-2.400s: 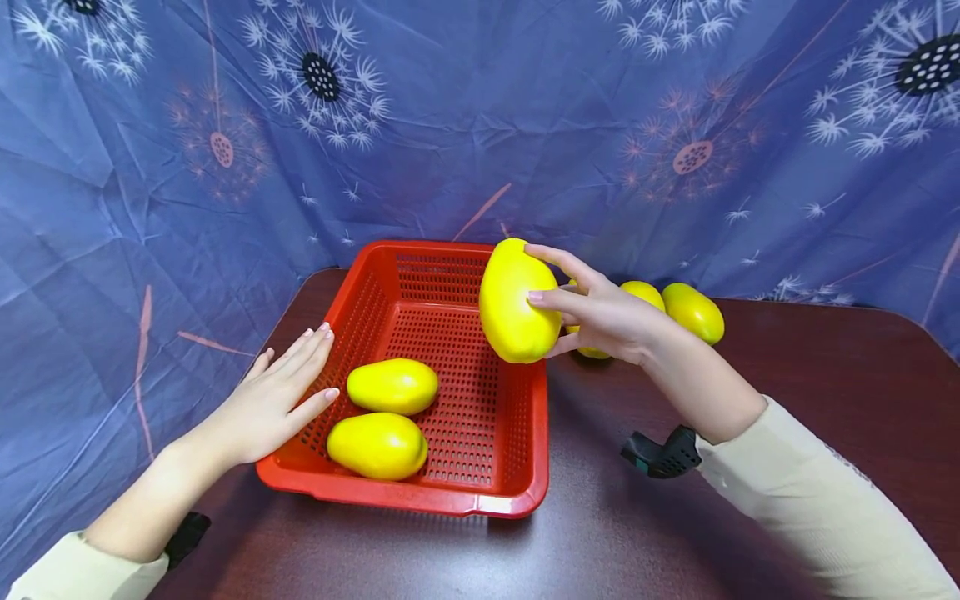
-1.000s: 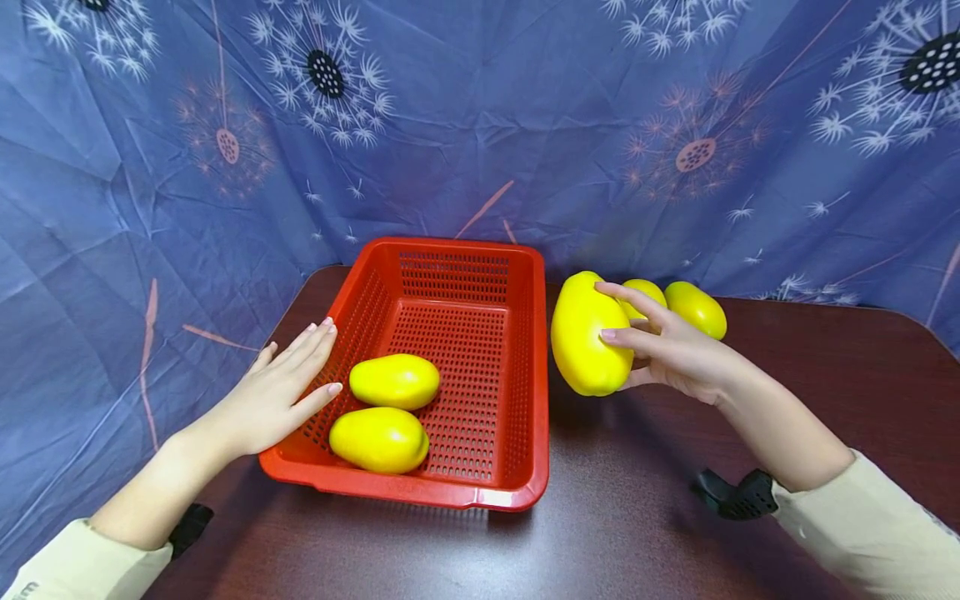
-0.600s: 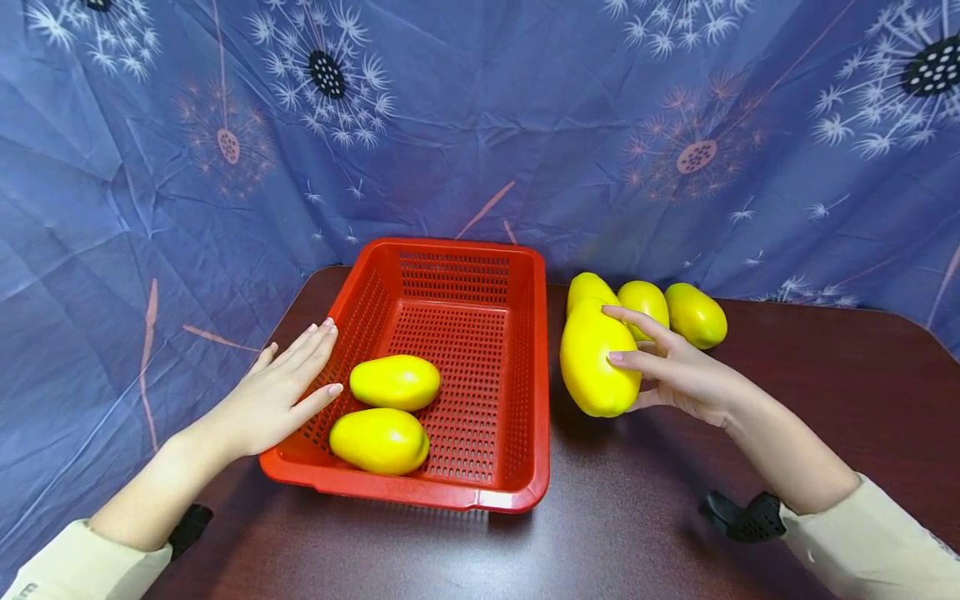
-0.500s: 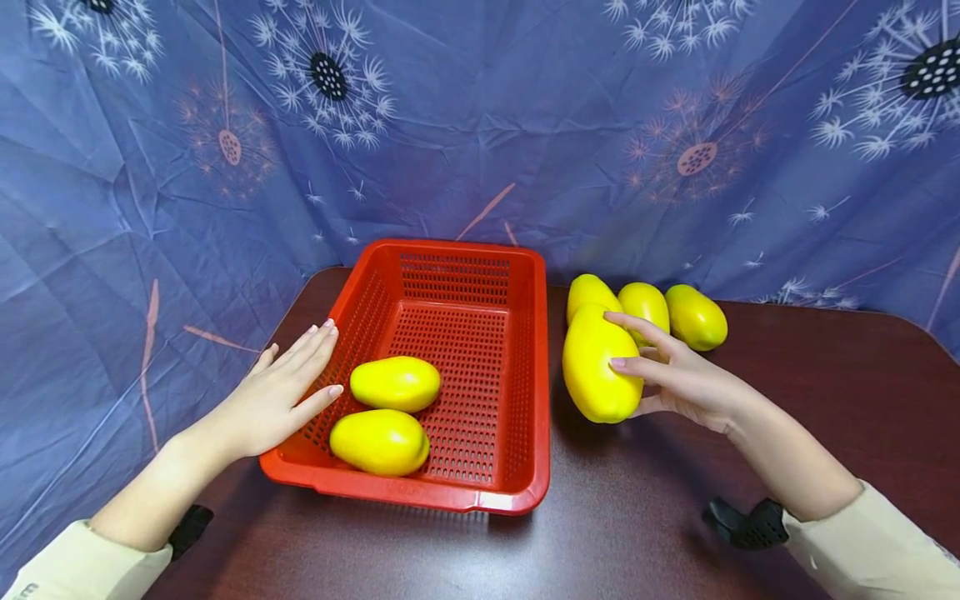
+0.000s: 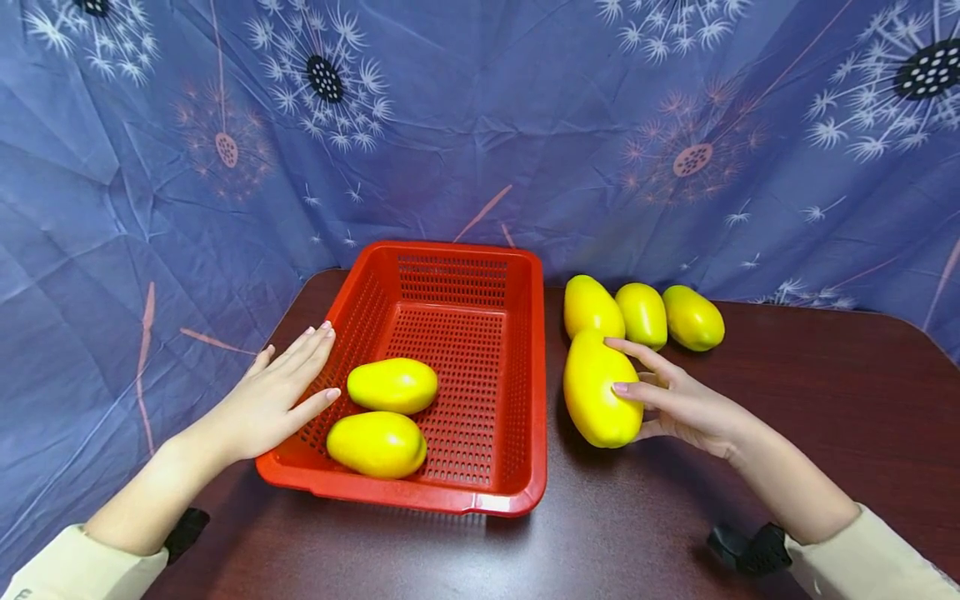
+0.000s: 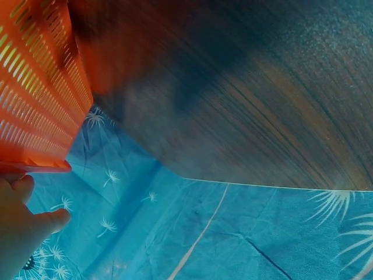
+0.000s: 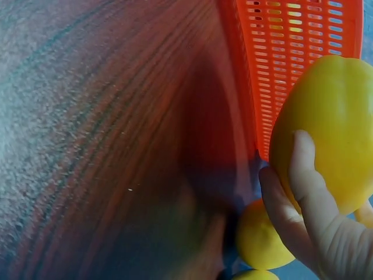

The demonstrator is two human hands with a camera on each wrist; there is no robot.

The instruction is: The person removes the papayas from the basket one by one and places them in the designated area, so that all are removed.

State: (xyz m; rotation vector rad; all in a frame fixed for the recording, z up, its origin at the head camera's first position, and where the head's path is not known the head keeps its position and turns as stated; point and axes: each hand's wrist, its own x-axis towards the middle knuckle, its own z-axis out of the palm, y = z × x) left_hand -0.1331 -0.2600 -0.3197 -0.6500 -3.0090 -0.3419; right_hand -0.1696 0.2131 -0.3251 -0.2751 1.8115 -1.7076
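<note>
In the head view my right hand [image 5: 686, 408] holds a large yellow mango [image 5: 602, 390] right of the basket, fingers spread round its side and far end. The right wrist view shows this mango [image 7: 332, 128] gripped beside the basket's slotted wall; whether it touches the table cannot be made out. My left hand [image 5: 273, 400] lies flat with straight fingers on the left rim of the red plastic basket [image 5: 495, 502]. Inside the basket, one yellow mango [image 5: 392, 386] lies behind another mango [image 5: 377, 445], both at the near left.
Behind the held fruit a row of mangoes stands at the table's back: a left one [image 5: 591, 307], a middle one [image 5: 642, 315] and a right one [image 5: 693, 318]. The dark wooden table [image 5: 810, 400] ends at a blue dandelion-print curtain [image 5: 465, 125].
My right hand has carried the mango from above the basket's right side out to the right, then down and nearer to me. The left hand and the two mangoes in the basket stay put.
</note>
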